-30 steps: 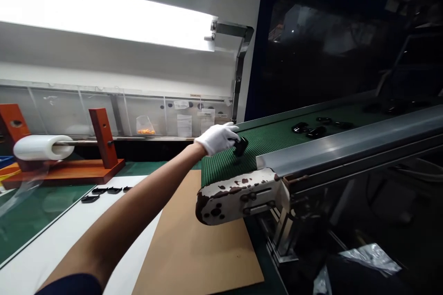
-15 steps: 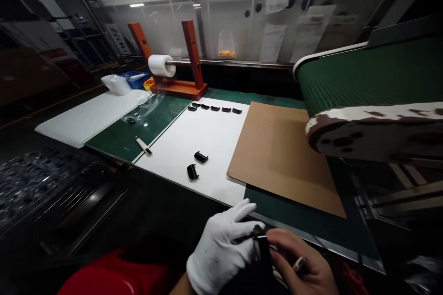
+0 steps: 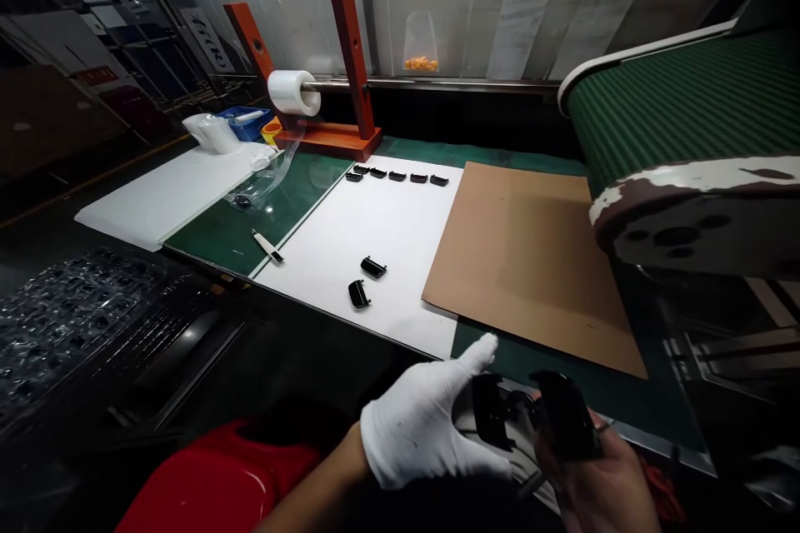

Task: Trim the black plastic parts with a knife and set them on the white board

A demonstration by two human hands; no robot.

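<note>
My left hand, in a white glove, has its thumb and fingers curved around a small black plastic part at the table's front edge. Close on its right, my bare right hand grips another glossy black plastic part, slightly blurred. Its fingertips are largely hidden behind that part. Beyond my hands, two similar black parts, one just behind the other, lie on the white sheet. Several more stand in a row at its far edge, one near the right end.
A cutter knife lies at the sheet's left edge. Brown cardboard covers the table's right side, beside a green conveyor. A roll of clear film hangs on an orange stand. A red stool is below left.
My hands have drawn apart from a close hold, and two black parts now show between them. The left hand has opened wider. The view has shifted slightly; the parts on the sheet stay put.
</note>
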